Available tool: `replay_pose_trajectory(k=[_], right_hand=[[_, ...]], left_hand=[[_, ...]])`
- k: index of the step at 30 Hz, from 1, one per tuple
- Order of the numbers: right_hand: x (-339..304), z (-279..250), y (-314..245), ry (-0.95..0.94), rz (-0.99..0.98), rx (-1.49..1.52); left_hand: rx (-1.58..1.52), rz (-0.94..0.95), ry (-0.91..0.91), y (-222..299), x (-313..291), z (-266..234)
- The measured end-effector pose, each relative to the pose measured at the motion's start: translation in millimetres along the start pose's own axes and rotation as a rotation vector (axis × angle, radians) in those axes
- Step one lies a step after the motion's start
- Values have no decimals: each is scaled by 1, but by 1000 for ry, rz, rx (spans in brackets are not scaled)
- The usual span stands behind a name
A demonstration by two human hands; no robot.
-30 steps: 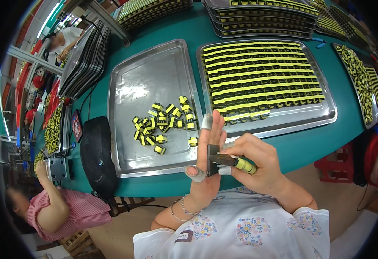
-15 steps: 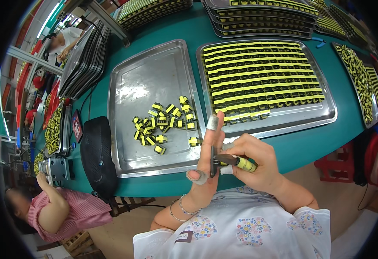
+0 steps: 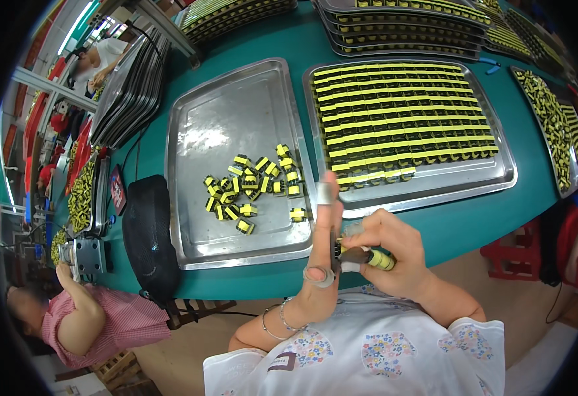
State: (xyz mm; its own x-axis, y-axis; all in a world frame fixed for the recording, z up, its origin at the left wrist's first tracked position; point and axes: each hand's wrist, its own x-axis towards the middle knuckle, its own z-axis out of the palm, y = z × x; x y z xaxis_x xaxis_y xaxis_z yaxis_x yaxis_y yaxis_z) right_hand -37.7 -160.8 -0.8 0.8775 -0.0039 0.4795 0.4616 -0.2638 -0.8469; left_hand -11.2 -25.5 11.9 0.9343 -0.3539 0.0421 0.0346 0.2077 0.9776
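Observation:
In front of my body, my left hand [image 3: 320, 257] is held upright with the index finger stretched up; tape wraps its index finger and thumb. Between its fingers is a small black-and-yellow component [image 3: 338, 249], mostly hidden. Close against it, my right hand [image 3: 394, 247] is closed around a hand tool with a yellow-green wrapped handle [image 3: 382, 259]; the tool's working end is at the component and its exact kind is unclear. Beyond my left hand, loose black-and-yellow components [image 3: 249, 181] lie on a metal tray [image 3: 203, 119].
Rows of components fill most of a second metal tray [image 3: 434, 188]. Stacked trays [image 3: 401, 46] stand behind it, and a tray of loose components [image 3: 543, 112] lies at right. A black mesh case [image 3: 150, 231] is at left. Two other people work at left, one in a striped shirt [image 3: 114, 317].
My right hand has turned slightly and the tool with it, its end now closer to my left hand. My left hand has shifted a little right. The trays look unchanged.

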Motion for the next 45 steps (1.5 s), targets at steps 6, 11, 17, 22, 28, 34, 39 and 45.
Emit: replay_pose_trajectory(k=[6, 11, 17, 22, 28, 34, 39, 45], right_hand=[[2, -5, 0, -77, 40, -1], [11, -11, 0, -126, -145, -161], [5, -11, 10, -109, -442, -257], [4, -10, 4, -81, -474, -262], [2, -42, -6, 23, -224, -368], [18, -80, 15, 193, 86, -596], [21, -84, 23, 149, 150, -678], [24, -79, 27, 111, 237, -707]], left_hand=[[-48, 82, -293, -17, -1, -18], [-424, -146, -284, -9, -2, -16], [-347, -269, -418, 3, -6, -19], [-112, -116, -309, -9, -10, -20], [196, 85, 29, 4, -2, -34], [1317, 291, 318, 13, 6, -50], [1378, 214, 191, 8, 9, -51], [1334, 232, 104, 8, 10, -55]])
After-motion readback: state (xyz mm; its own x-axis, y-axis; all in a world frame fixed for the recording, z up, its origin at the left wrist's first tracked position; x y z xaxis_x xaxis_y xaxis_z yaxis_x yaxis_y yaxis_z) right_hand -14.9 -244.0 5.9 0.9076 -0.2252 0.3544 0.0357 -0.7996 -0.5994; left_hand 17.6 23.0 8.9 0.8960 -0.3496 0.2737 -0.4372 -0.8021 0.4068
